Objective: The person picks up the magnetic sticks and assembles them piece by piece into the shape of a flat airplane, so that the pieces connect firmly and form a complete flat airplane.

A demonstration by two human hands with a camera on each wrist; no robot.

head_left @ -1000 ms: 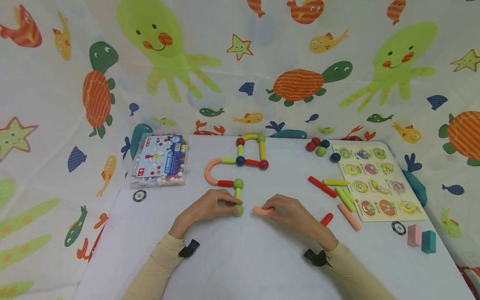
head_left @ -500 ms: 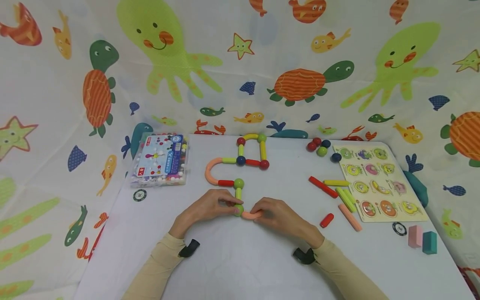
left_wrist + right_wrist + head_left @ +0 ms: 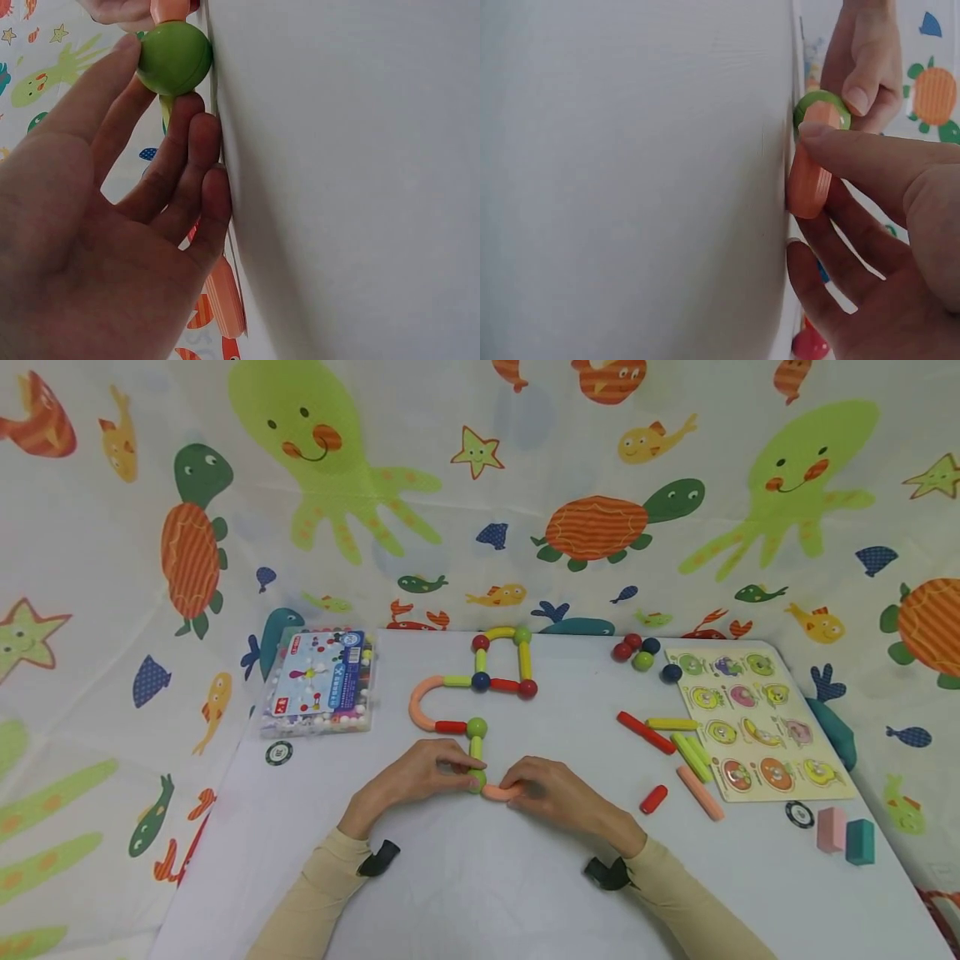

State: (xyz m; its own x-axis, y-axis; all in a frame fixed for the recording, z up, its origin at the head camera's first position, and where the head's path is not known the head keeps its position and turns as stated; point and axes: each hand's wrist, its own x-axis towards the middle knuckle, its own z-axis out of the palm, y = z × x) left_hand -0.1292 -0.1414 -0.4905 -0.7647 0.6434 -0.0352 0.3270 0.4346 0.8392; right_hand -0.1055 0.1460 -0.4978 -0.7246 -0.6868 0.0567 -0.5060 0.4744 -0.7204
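Observation:
My left hand [image 3: 423, 770] pinches a green ball [image 3: 175, 58] between thumb and fingers. A curved salmon-coloured magnetic stick [image 3: 497, 792] is pinched in my right hand [image 3: 562, 787]. One end of that stick touches the green ball, as the right wrist view also shows. A short yellow-green stick [image 3: 476, 747] runs from the held ball up to another green ball [image 3: 477, 727]. From there a red stick [image 3: 451, 727] and a large salmon arc [image 3: 420, 702] lead on to a closed loop of sticks and balls, with a navy ball [image 3: 481, 682] at its corner.
Loose sticks, among them a short red stick [image 3: 653, 799], lie at the right near a fruit puzzle board [image 3: 813, 727]. Several balls [image 3: 642, 661] sit behind them. A bead box [image 3: 318, 681] stands back left. Pink [image 3: 830, 830] and teal blocks [image 3: 859, 842] are far right.
My right hand has moved left, bringing the curved salmon stick against the green ball, and uncovering the short red stick. The left hand has kept its hold and place.

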